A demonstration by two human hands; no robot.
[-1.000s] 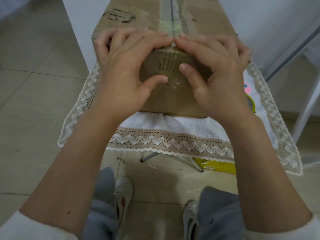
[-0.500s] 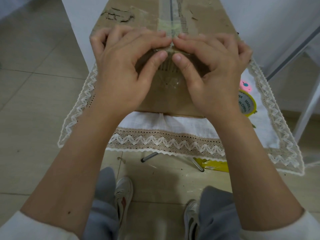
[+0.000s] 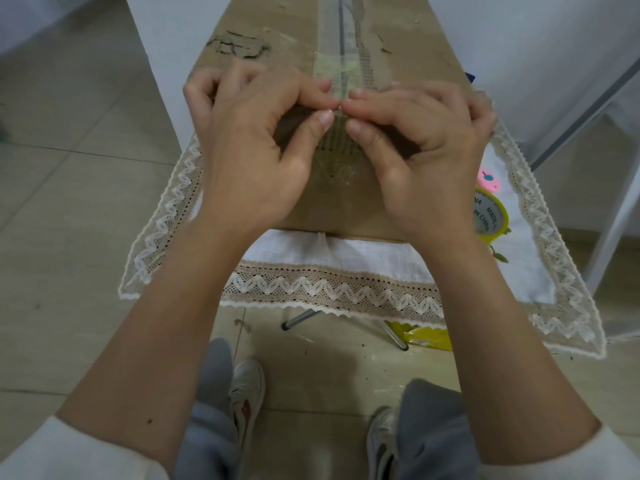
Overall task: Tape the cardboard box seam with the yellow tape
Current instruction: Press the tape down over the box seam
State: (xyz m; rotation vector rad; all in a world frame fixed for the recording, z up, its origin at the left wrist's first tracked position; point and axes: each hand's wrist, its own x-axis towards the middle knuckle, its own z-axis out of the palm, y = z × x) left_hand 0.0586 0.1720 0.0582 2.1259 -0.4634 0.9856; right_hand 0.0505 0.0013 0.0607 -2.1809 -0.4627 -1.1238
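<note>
Pale floor tiles [image 3: 69,188] surround a small counter draped in a white lace-edged cloth [image 3: 346,292], on which a long cardboard box [image 3: 284,22] lies. At the box's near top edge, the left hand [image 3: 249,143] and right hand [image 3: 426,154] meet on its centre seam [image 3: 341,36], fingers curled, thumb and forefinger tips of both pressed onto a strip of pale translucent tape [image 3: 329,67] where it folds over the edge; whether they pinch or merely press it cannot be told. The yellow tape roll [image 3: 490,216] lies on the cloth just right of the box, beside a small pink object [image 3: 488,180]. Below the box, grey trouser legs and white shoes [image 3: 246,389] stand on the floor.
</note>
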